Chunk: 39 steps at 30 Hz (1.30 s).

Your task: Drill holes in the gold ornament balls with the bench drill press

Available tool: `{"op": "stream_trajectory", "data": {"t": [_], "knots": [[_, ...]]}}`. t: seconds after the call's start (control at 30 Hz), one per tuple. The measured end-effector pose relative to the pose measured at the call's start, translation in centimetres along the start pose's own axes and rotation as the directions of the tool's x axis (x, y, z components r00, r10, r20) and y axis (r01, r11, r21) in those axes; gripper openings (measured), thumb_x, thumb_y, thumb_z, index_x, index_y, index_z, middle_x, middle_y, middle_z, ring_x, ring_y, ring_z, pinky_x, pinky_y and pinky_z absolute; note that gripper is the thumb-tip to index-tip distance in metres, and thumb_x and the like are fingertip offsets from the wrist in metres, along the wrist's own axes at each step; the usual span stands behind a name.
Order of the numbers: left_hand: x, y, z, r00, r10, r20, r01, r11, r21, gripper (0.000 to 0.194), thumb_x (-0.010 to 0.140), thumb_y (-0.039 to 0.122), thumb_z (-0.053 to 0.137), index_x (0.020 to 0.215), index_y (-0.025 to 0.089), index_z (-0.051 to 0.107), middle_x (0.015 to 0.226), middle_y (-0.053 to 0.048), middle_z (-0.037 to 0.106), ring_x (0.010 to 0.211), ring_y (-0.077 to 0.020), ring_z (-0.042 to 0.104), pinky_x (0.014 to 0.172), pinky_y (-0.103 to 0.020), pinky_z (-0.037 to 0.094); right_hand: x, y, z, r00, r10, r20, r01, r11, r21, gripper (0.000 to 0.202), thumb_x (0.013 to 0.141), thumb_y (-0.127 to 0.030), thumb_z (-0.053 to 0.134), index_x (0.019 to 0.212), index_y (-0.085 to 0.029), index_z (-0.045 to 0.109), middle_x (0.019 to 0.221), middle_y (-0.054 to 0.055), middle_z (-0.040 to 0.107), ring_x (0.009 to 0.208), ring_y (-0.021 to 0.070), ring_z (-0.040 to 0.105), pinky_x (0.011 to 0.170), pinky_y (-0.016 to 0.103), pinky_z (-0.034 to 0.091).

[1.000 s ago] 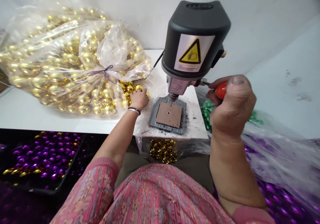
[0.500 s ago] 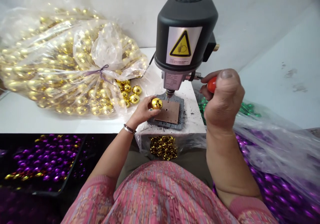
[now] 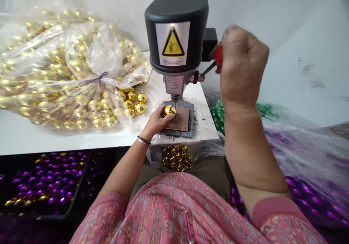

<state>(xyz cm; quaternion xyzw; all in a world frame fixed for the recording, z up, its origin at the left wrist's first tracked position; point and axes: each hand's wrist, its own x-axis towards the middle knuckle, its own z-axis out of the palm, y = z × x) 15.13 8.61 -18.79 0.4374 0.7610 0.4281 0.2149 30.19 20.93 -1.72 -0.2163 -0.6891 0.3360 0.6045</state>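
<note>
A shiny gold ball (image 3: pixel 170 110) is pinched in my left hand (image 3: pixel 157 121), just above the left part of a brown board (image 3: pixel 181 120). That board lies on the grey base (image 3: pixel 191 108) of a black bench drill press (image 3: pixel 177 29). The drill's chuck and thin bit (image 3: pixel 175 104) point down close to the ball's right side; I cannot tell whether they touch. My right hand (image 3: pixel 242 64) is closed round the red knob (image 3: pixel 218 55) of the drill's feed lever (image 3: pixel 209 69), raised to the right of the machine. Part of the knob is hidden by the fingers.
A tied clear plastic bag (image 3: pixel 68 69) of gold balls fills the table's left, with several loose gold balls (image 3: pixel 140 108) beside it. Gold pieces (image 3: pixel 177 157) sit in plastic at the table's front edge. Purple balls fill a black tray (image 3: pixel 71 200); green balls (image 3: pixel 218 115) lie right.
My right hand has moved up with the red knob, so the lever now tilts upward. The view has shifted slightly, with the drill further left. My left hand still holds the ball near the bit.
</note>
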Motion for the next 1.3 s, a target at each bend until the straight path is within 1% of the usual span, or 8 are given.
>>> {"op": "stream_trajectory", "data": {"t": [0.1, 0.3, 0.43, 0.57, 0.67, 0.87, 1.0, 1.3], "knots": [[0.3, 0.4, 0.1, 1.0, 0.015, 0.012, -0.015, 0.999, 0.03, 0.037, 0.081, 0.042, 0.066, 0.11, 0.018, 0.066, 0.097, -0.004, 0.07, 0.087, -0.0178, 0.061, 0.082, -0.03, 0.049, 1.9, 0.2, 0.6, 0.997, 0.079, -0.016, -0.08, 0.997, -0.008, 0.053, 0.093, -0.053, 0.044, 0.055, -0.02, 0.028, 0.054, -0.006, 0.025, 0.057, 0.0035, 0.03, 0.06, 0.023, 0.029], [0.6, 0.8, 0.1, 0.997, 0.047, 0.066, -0.053, 0.994, 0.092, 0.03, 0.083, 0.041, 0.066, 0.102, 0.017, 0.066, 0.085, -0.002, 0.067, 0.079, -0.0172, 0.058, 0.074, -0.029, 0.046, 2.8, 0.3, 1.1, 0.983, 0.181, -0.014, -0.181, 0.984, -0.006, 0.05, 0.094, -0.052, 0.039, 0.058, -0.018, 0.03, 0.057, -0.006, 0.03, 0.062, 0.0017, 0.031, 0.062, 0.018, 0.03], [0.6, 0.6, 0.3, 0.995, 0.078, 0.063, -0.091, 0.967, 0.237, 0.044, 0.079, 0.038, 0.072, 0.118, 0.018, 0.065, 0.095, -0.006, 0.072, 0.087, -0.0213, 0.061, 0.082, -0.034, 0.048, 2.8, 0.5, 0.9, 0.984, 0.181, -0.002, -0.181, 0.983, -0.011, 0.053, 0.092, -0.058, 0.039, 0.059, -0.017, 0.032, 0.06, -0.005, 0.027, 0.064, 0.0017, 0.029, 0.062, 0.017, 0.029], [0.3, 0.6, 0.9, 0.993, 0.117, 0.034, -0.121, 0.903, 0.412, 0.057, 0.078, 0.037, 0.075, 0.131, 0.02, 0.062, 0.107, -0.01, 0.073, 0.102, -0.0276, 0.061, 0.092, -0.039, 0.047, 2.5, 0.4, 0.1, 0.985, 0.147, 0.088, -0.152, 0.987, 0.046, 0.058, 0.085, -0.068, 0.046, 0.06, -0.017, 0.036, 0.06, -0.005, 0.037, 0.064, 0.0032, 0.037, 0.062, 0.02, 0.033], [0.3, 0.6, 1.2, 0.994, 0.105, 0.037, -0.111, 0.904, 0.414, 0.058, 0.08, 0.038, 0.073, 0.133, 0.02, 0.062, 0.106, -0.01, 0.074, 0.103, -0.0284, 0.06, 0.091, -0.039, 0.048, 1.2, -0.2, -0.9, 0.982, 0.111, 0.152, -0.112, 0.994, 0.003, 0.055, 0.085, -0.066, 0.05, 0.062, -0.017, 0.044, 0.06, -0.004, 0.043, 0.061, 0.005, 0.039, 0.06, 0.023, 0.032], [0.3, 0.5, 1.4, 0.997, 0.075, 0.026, -0.08, 0.934, 0.348, 0.062, 0.077, 0.037, 0.076, 0.135, 0.022, 0.061, 0.113, -0.009, 0.072, 0.108, -0.028, 0.059, 0.095, -0.038, 0.047, -3.9, -0.8, -3.1, 0.946, 0.151, 0.285, -0.102, 0.978, -0.181, 0.021, 0.086, -0.029, 0.048, 0.07, -0.019, 0.057, 0.061, -0.005, 0.05, 0.06, 0.0075, 0.042, 0.062, 0.025, 0.034], [0.2, 0.4, 1.5, 0.997, 0.069, 0.022, -0.072, 0.942, 0.327, 0.063, 0.077, 0.036, 0.077, 0.136, 0.021, 0.061, 0.115, -0.01, 0.072, 0.109, -0.0292, 0.058, 0.097, -0.041, 0.047, -6.1, 0.1, -3.4, 0.913, 0.172, 0.369, -0.127, 0.981, -0.143, 0.023, 0.084, -0.025, 0.046, 0.07, -0.021, 0.064, 0.057, -0.004, 0.05, 0.055, 0.0083, 0.042, 0.056, 0.025, 0.034], [0.1, 0.7, 1.7, 0.999, 0.037, 0.023, -0.043, 0.943, 0.331, 0.065, 0.078, 0.033, 0.076, 0.139, 0.02, 0.059, 0.124, -0.009, 0.07, 0.111, -0.0295, 0.059, 0.098, -0.041, 0.047, -8.2, 1.0, -1.9, 0.978, 0.137, 0.16, -0.119, 0.986, -0.119, 0.022, 0.083, -0.022, 0.049, 0.074, -0.021, 0.069, 0.058, -0.004, 0.055, 0.051, 0.006, 0.043, 0.053, 0.023, 0.034]]}}
